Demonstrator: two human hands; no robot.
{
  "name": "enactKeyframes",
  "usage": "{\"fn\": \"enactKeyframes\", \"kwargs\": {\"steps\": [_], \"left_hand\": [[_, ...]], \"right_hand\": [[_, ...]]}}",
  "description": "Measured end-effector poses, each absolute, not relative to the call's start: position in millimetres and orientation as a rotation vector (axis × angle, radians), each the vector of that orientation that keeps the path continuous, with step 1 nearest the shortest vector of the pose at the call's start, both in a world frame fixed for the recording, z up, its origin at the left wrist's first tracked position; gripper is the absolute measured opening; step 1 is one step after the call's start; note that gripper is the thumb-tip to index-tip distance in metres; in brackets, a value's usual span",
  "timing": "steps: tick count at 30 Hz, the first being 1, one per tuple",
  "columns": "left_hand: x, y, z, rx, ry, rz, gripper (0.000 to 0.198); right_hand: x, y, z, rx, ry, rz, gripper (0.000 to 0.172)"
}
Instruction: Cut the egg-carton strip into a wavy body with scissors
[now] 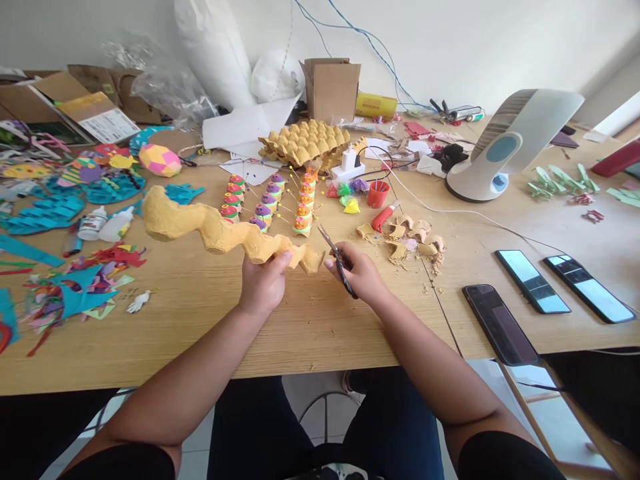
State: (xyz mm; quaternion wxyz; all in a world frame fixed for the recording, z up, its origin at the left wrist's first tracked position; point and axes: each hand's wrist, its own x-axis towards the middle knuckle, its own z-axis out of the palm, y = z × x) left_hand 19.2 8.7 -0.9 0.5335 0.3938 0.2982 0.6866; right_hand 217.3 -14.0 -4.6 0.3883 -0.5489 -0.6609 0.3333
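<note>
My left hand is closed around the lower edge of a long yellow egg-carton strip, its bumpy length reaching out to the left above the table. Beside the strip's right end, my right hand grips black-handled scissors, blades pointing up and to the left. Whether the blades touch the strip I cannot tell. Behind the strip stand three rows of painted egg-carton caterpillars with pin feelers: a red and green row, a purple row and an orange row.
Carton scraps lie right of my hand, near a red utility knife and a red cup. A yellow egg tray sits behind. Three phones and a white lamp-like device are on the right; paper crafts crowd the left.
</note>
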Motion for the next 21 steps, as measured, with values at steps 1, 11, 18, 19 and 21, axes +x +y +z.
{"fn": "enactKeyframes", "kwargs": {"steps": [1,11,18,19,21], "left_hand": [[18,9,-2,0.932,0.715,1.609,0.038],[18,9,1,0.979,0.708,1.496,0.041],[18,10,3,1.049,0.706,1.438,0.033],[17,11,3,1.053,0.706,1.439,0.033],[17,12,1,1.066,0.721,1.464,0.035]], "right_hand": [[218,-13,-4,-1.357,-1.647,0.886,0.035],[212,-18,2,-1.292,-1.808,0.914,0.037],[215,-20,3,-1.354,-1.933,0.79,0.038],[215,-21,5,-1.354,-1.958,0.782,0.037],[215,-23,8,-1.375,-2.02,0.754,0.035]]}}
